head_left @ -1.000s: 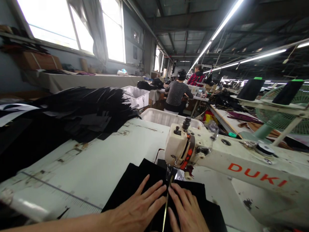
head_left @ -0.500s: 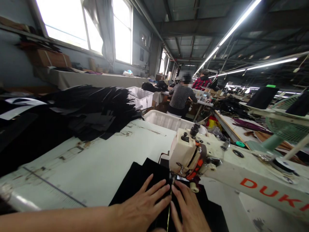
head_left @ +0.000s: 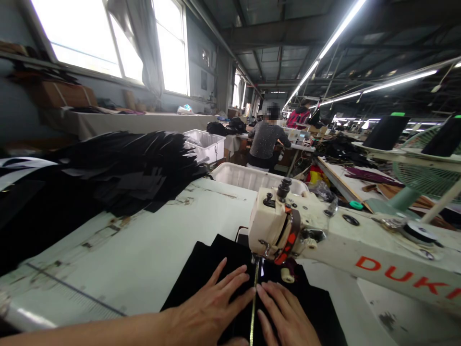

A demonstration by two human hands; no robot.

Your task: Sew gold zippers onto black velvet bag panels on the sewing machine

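My left hand [head_left: 211, 307] lies flat with spread fingers on a piece of black fabric [head_left: 212, 262] on the sewing table. My right hand [head_left: 286, 317] lies flat on the same fabric just to the right, fingers stretched toward the needle. A thin yellow-green strip [head_left: 254, 300] runs between the two hands up to the presser foot. The head of the white sewing machine [head_left: 273, 226] stands directly above the fingertips.
A large heap of black cut pieces [head_left: 122, 166] covers the table's left side. The white table top [head_left: 144, 240] lies between it and the fabric. A white bin [head_left: 248, 175] stands behind the machine. A person [head_left: 264, 142] sits at a farther station. Thread cones [head_left: 385, 132] and a green fan [head_left: 425, 175] are at right.
The view shifted slightly. Both hands stay flat on the black fabric near the needle, about where they were.
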